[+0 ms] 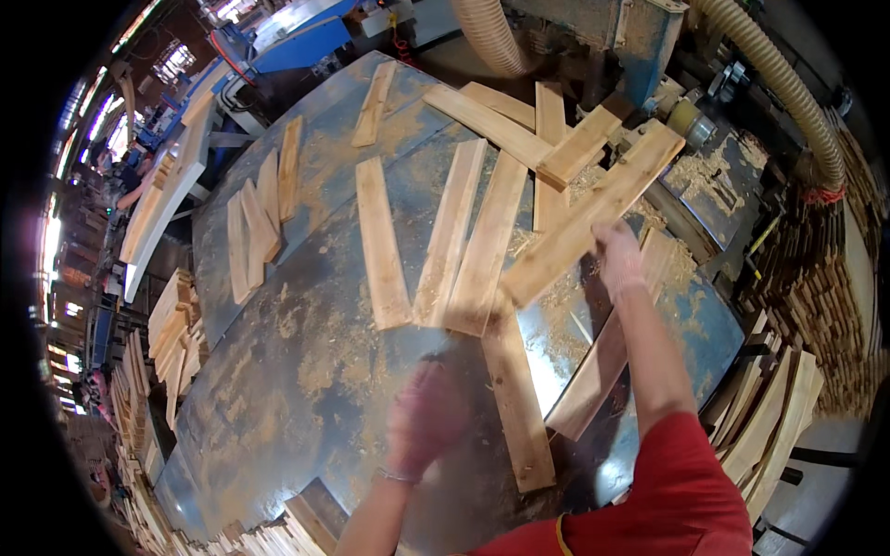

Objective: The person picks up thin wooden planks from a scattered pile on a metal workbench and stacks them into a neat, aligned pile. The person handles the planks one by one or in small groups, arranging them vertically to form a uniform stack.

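Note:
My right hand (619, 259) grips the lower edge of a long wooden board (598, 213), which slants up to the right over other boards. My left hand (426, 417), smeared by motion, is over the table below the near ends of two pale boards (487, 246); its fingers cannot be made out. Another board (375, 236) rests to the left of those two. Under the slanting board's lower end, a knotty board (516, 398) runs toward me. Beside my right forearm, a further board (603, 361) lies at a slant.
Sawdust and shavings cover the metal table (269, 371). Loose boards (260, 213) are spread at its far left. A machine (640, 46) with ribbed hoses (491, 37) stands at the far right. Stacked wood (816, 306) borders the right side; more boards (176, 334) are piled left.

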Demonstrator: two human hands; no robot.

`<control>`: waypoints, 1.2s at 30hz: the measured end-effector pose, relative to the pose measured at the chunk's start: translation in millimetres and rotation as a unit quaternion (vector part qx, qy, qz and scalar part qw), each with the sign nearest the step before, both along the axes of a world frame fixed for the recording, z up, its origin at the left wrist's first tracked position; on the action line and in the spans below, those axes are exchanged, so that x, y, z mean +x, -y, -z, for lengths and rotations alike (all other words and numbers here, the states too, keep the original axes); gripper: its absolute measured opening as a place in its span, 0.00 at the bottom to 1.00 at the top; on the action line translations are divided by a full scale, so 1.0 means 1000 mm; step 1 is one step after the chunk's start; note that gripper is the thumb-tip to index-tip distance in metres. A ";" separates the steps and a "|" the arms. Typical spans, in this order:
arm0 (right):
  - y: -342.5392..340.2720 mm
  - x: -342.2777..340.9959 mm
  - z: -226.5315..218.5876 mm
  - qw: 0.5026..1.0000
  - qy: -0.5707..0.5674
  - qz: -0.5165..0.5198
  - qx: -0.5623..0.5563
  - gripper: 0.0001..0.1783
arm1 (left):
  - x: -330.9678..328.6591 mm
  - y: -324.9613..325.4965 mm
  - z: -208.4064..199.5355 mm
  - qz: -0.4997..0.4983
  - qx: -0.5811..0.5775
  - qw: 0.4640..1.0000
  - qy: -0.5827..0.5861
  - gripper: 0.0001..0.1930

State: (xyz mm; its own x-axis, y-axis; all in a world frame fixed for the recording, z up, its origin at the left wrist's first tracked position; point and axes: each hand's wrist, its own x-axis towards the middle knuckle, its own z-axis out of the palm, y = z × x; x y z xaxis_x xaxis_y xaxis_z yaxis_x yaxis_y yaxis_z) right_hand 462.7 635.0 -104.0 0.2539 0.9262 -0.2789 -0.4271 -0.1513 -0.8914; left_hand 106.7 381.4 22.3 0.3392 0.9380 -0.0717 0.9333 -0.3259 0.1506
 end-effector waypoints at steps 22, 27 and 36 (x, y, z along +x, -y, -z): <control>0.037 -0.115 -0.074 0.929 0.056 -0.363 0.038 0.19 | -0.034 -0.121 0.056 -0.342 -0.299 0.412 0.790 0.32; 0.103 -0.142 -0.055 0.754 0.170 -0.634 -0.008 0.36 | -0.027 -0.149 0.057 -0.319 -0.305 0.486 0.754 0.30; -0.232 0.003 -0.001 0.647 0.744 -0.142 0.092 0.25 | -0.124 -0.143 0.045 -0.273 -0.257 0.450 0.810 0.37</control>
State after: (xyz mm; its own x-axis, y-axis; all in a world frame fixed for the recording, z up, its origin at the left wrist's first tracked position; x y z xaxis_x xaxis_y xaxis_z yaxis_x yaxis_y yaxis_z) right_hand 466.0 867.3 -102.9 -0.0727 0.9771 0.2000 0.9454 0.1314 -0.2981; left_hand -17.2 524.3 -22.5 0.0649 0.9138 -0.4009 -0.6189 0.3520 0.7022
